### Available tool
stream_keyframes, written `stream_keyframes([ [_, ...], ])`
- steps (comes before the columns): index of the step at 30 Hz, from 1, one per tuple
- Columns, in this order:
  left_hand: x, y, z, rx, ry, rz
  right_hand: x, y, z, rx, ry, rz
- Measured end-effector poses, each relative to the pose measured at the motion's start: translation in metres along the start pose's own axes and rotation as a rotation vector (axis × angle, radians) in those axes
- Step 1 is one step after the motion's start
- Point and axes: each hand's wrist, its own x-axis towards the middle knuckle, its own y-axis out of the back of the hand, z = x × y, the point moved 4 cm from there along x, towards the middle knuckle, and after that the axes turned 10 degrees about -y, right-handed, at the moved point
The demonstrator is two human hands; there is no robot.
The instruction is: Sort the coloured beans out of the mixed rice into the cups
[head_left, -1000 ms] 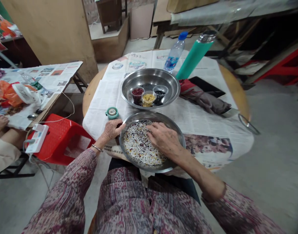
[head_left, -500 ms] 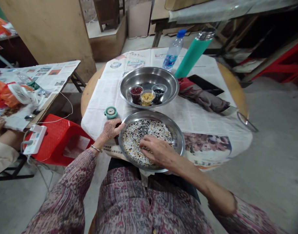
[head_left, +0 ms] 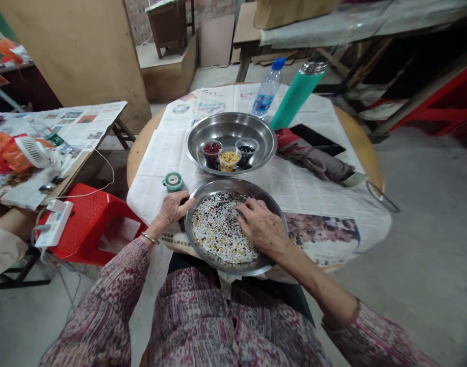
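A shallow steel basin [head_left: 279, 247] near my lap holds a layer of mixed grains [head_left: 218, 234]: white ones with black, yellow and dark red among them. At its left rim, my left hand [head_left: 175, 208] grips the edge, with the thumb over it. My right hand [head_left: 262, 224] is inside on the right, palm down, its bent fingers apart and touching the grains; the fingertips are partly hidden. Just beyond stands a second steel basin [head_left: 270, 133]. In it are three clear cups: one of red beans [head_left: 212, 149], one of yellow kernels [head_left: 229, 157], one of black beans [head_left: 248, 149].
Newspaper covers the round table [head_left: 141, 153]. A green tape roll [head_left: 173, 180] lies left; a water bottle [head_left: 267, 89], teal flask [head_left: 298, 94] and folded umbrella [head_left: 317, 153] lie or stand behind and right. A red stool [head_left: 80, 229] with a power strip [head_left: 55, 224] is at left, beside a seated person.
My right hand has moved right and slightly up across the grains, baring the middle of the layer. My left hand stays at the rim. The view has tilted slightly.
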Motion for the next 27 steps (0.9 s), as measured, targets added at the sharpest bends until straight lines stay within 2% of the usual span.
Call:
stream_keyframes([
  [3,0.0,0.0,0.0,0.002,-0.002,-0.006,0.001,-0.006,-0.008,0.079,0.026,-0.041],
  [7,-0.001,0.0,0.001,0.018,-0.009,-0.012,0.0,-0.006,-0.028,0.185,0.22,-0.134],
  [9,-0.001,0.0,0.001,0.028,-0.004,-0.013,0.001,0.0,-0.032,0.204,0.264,-0.115],
  [14,-0.002,-0.001,0.001,0.018,-0.013,-0.009,0.009,0.016,-0.03,0.267,0.245,0.007],
  [19,-0.003,-0.002,0.002,0.019,-0.023,-0.02,0.021,0.022,-0.034,0.289,0.232,-0.085],
  [23,-0.004,-0.003,0.002,0.008,-0.026,-0.036,0.055,0.048,-0.036,0.376,0.135,0.041],
  [27,-0.004,-0.003,0.001,-0.003,-0.01,-0.047,0.113,0.065,-0.035,0.387,0.054,0.169],
])
